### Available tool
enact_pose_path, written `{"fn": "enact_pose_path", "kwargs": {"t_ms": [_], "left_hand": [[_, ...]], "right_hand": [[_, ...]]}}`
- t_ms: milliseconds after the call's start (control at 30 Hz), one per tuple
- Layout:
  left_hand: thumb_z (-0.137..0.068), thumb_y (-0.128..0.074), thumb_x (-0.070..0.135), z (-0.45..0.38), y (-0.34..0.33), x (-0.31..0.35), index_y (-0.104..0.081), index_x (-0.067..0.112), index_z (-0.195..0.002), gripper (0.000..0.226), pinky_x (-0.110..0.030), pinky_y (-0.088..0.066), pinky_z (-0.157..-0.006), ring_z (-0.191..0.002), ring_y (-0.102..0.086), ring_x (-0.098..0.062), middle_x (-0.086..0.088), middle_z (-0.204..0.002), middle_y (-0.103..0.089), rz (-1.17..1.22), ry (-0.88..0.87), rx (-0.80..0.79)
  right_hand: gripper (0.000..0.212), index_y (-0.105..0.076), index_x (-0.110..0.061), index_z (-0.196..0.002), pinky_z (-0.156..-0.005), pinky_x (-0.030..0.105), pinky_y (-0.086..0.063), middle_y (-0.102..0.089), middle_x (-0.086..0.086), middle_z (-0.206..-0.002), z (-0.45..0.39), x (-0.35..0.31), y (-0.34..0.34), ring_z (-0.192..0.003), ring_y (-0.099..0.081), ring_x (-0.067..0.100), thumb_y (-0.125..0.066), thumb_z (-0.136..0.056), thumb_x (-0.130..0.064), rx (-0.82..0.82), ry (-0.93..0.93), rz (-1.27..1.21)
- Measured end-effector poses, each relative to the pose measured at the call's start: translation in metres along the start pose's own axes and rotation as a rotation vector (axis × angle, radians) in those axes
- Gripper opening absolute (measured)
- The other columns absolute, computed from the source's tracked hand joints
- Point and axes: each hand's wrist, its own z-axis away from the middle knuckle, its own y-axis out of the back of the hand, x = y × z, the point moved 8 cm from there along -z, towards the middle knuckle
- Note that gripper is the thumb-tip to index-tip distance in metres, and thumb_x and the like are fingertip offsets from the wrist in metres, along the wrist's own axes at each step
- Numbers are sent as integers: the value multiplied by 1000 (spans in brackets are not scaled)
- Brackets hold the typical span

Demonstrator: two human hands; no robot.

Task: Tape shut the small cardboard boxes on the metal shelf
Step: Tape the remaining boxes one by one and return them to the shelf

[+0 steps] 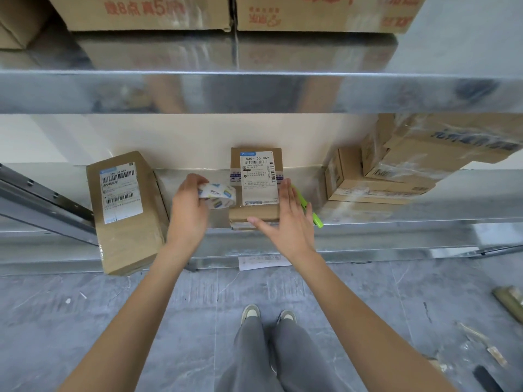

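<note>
The left hand [188, 206] grips a printed clear tape roll [217, 195]; the right hand [285, 219], fingers straight, apparently touches the small labelled brown cardboard box [256, 188].

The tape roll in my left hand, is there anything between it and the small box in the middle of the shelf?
Nothing visible. The left hand holds the tape roll right beside the small box, at its left edge. The open right hand rests along the box's right side, and the green cutter lies beyond it.
</note>
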Motion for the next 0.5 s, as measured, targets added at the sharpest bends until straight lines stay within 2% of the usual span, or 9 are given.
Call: {"fn": "enact_pose_path", "kwargs": {"t_ms": [67,133,233,367,500], "left_hand": [[-78,-36,-19,-1,2,-16,-52,-4,-112,41,-35,-39,-69,-92,-56,-38,-26,-107,-58,-122,4,-38],[-80,-35,-19,-1,-5,-31,-49,-5,-112,37,-40,-43,-68,-91,-57,-40,-28,-108,-57,-145,74,-76],[-86,-31,-16,0,-20,-47,-46,-7,-118,36,-50,-51,-82,-100,-59,-43,-31,-116,-56,-57,208,-101],[-90,-30,-14,0,-29,-53,-45,-8,-120,34,-52,-50,-87,-103,-60,-43,-30,-119,-57,-13,278,-88],[-90,-32,-13,1,-26,-50,-46,-8,-120,34,-49,-51,-83,-101,-59,-41,-29,-117,-58,-36,271,-87]], "right_hand": [[118,1,-17,-155,-120,51,-9,-4,-1,-163,0,-1,1,-149,-7,12,-22,-68,-93,5,-1,14],[118,2,-16,-155,-120,51,-8,-4,0,-163,1,-2,1,-149,-7,12,-23,-69,-93,1,-1,14],[118,3,-17,-155,-120,51,-4,-2,-1,-163,1,-2,0,-149,-4,11,-25,-69,-92,-13,-10,5],[117,6,-16,-155,-120,54,-5,2,-1,-163,1,-4,1,-149,0,11,-27,-71,-90,-31,-4,-3],[116,8,-14,-154,-117,58,6,8,-1,-163,2,-12,5,-149,9,14,-18,-71,-91,3,-8,130]]}}
